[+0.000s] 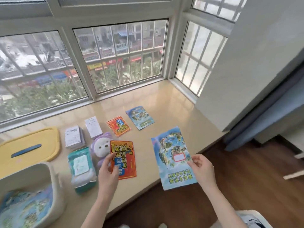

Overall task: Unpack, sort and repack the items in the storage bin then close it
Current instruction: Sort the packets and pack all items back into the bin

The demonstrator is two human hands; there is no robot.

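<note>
Plushie (102,146) beside wipes pack (81,167)

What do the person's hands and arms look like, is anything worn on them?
Nothing worn shows: the left hand and the right hand are ungloved, with no rings visible, and both forearms are bare to the picture's edge, with no sleeves, watch or bracelet.

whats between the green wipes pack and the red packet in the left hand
A purple-hooded plush toy, lying between the wipes pack and the red packet that the left hand pinches, seen in the head view.
</note>
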